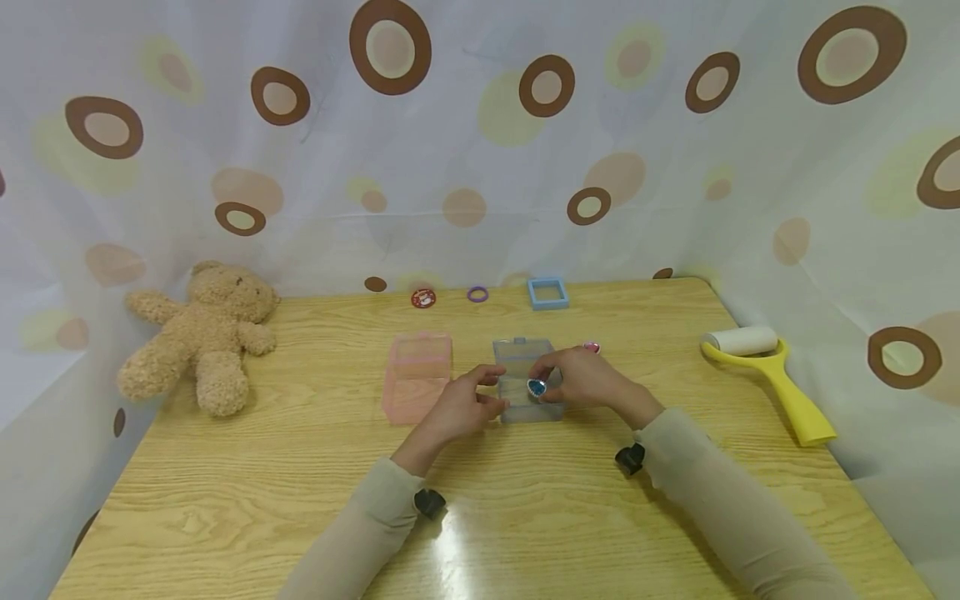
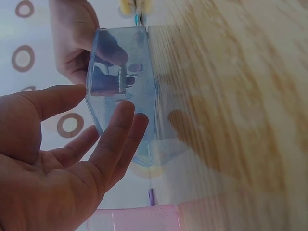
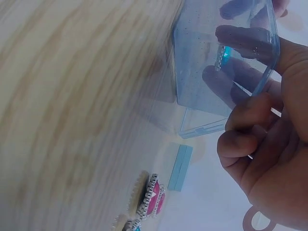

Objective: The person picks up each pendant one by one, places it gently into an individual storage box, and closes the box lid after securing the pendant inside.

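A clear blue plastic box (image 1: 528,414) stands on the table with its lid raised at the back. My right hand (image 1: 585,379) reaches into the box and pinches a blue jewel (image 1: 536,387) with a silver beaded rim, seen edge-on through the wall in the left wrist view. At the box's left side is my left hand (image 1: 465,408), its fingers spread and loosely bent, fingertips at the wall. A pink jewel (image 3: 153,196) with silver beads lies on the table right of the box, and part of another silver-and-blue jewel (image 3: 133,225) shows beside it.
An open pink plastic box (image 1: 416,400) stands left of the blue one. Behind are a red round badge (image 1: 423,298), a purple ring (image 1: 477,288) and a light blue square frame (image 1: 548,305). A teddy bear (image 1: 206,333) sits left; a yellow-handled lint roller (image 1: 795,400) lies right.
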Demonstrator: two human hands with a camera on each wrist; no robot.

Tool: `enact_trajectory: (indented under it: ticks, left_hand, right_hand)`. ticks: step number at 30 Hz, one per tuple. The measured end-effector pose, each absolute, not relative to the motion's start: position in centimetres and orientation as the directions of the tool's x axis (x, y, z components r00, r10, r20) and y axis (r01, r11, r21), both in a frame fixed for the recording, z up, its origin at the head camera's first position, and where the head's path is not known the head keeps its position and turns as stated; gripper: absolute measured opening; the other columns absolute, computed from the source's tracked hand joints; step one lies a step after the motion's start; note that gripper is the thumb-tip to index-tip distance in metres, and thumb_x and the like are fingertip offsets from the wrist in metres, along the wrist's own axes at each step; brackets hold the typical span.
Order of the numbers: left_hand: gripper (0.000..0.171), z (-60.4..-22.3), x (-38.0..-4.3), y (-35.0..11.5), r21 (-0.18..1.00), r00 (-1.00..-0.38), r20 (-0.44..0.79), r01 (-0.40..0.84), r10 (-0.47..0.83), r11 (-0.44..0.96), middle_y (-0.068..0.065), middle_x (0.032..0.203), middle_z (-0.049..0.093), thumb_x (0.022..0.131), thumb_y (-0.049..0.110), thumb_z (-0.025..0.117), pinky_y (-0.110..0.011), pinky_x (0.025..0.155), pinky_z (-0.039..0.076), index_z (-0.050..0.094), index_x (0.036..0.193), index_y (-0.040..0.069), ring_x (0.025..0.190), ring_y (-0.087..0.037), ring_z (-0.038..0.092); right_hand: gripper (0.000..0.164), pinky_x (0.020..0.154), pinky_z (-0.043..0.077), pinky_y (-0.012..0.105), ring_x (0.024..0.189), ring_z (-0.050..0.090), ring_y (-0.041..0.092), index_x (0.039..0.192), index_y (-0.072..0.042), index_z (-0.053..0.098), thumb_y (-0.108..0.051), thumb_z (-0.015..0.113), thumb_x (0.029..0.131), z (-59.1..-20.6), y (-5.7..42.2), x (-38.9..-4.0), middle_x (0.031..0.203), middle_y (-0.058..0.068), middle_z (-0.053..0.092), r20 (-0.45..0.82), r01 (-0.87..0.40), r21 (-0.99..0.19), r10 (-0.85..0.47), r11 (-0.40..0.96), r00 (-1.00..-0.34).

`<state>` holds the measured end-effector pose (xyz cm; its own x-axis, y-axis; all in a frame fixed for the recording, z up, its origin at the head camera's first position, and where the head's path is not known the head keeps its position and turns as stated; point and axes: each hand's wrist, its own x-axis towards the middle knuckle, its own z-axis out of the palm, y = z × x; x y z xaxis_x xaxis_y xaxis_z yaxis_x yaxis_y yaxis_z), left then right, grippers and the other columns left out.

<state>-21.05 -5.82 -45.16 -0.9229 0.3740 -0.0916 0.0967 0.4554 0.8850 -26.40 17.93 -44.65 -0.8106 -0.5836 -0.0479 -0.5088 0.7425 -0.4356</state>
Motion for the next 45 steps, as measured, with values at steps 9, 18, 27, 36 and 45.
enact_trajectory:
  ticks: [9,18,27,36,45]
  left_hand:
    - [0.054,-45.0,-21.1,-5.8,0.881,-0.926,-0.084,0.103,0.368,0.462,-0.023,0.143,0.054,0.095,0.017,0.068,-0.035,0.08,0.06,0.049,0.145,0.008,0.113,-0.036,0.068]
    - [0.052,-45.0,-21.1,-5.7,0.871,-0.928,-0.054,0.136,0.367,0.471,-0.025,0.14,0.056,0.095,0.017,0.068,-0.035,0.079,0.06,0.051,0.143,0.007,0.11,-0.038,0.069]
    - [0.053,-45.2,-21.0,-5.8,0.872,-0.929,-0.055,0.134,0.366,0.471,-0.026,0.138,0.057,0.095,0.017,0.068,-0.036,0.079,0.06,0.05,0.144,0.006,0.112,-0.04,0.068]
    - [0.052,-45.3,-20.9,-5.8,0.86,-0.925,-0.068,0.136,0.375,0.491,-0.025,0.138,0.057,0.097,0.019,0.066,-0.04,0.083,0.06,0.048,0.145,0.009,0.113,-0.038,0.067]
    - [0.053,-45.2,-20.9,-5.8,0.854,-0.922,-0.072,0.14,0.38,0.501,-0.024,0.137,0.057,0.097,0.019,0.066,-0.043,0.086,0.059,0.047,0.146,0.009,0.114,-0.039,0.067]
  right_hand:
    - [0.03,0.085,0.055,0.04,0.099,0.069,0.021,0.112,-0.014,0.073,-0.027,0.079,0.086,-44.1,18.0,-26.2,0.105,-0.001,0.074,-0.035,-0.499,-0.439,-0.569,0.747,-0.822]
    - [0.031,0.079,0.054,0.035,0.087,0.066,0.016,0.116,-0.012,0.072,-0.023,0.077,0.087,-43.2,18.8,-26.2,0.109,0.002,0.073,-0.041,-0.48,-0.506,-0.576,0.717,-0.816]
    - [0.029,0.081,0.056,0.037,0.087,0.067,0.015,0.12,-0.01,0.07,-0.017,0.072,0.092,-42.8,20.2,-26.7,0.113,0.008,0.072,-0.011,-0.484,-0.587,-0.604,0.649,-0.797]
    - [0.027,0.079,0.057,0.035,0.088,0.066,0.014,0.12,-0.01,0.07,-0.019,0.071,0.094,-42.3,21.9,-26.7,0.112,0.005,0.072,0.027,-0.479,-0.611,-0.588,0.63,-0.808]
    - [0.029,0.063,0.056,0.031,0.082,0.066,0.02,0.118,-0.011,0.07,-0.027,0.071,0.094,-42.2,23.8,-26.8,0.103,0.004,0.071,-0.01,-0.388,-0.663,-0.526,0.64,-0.851]
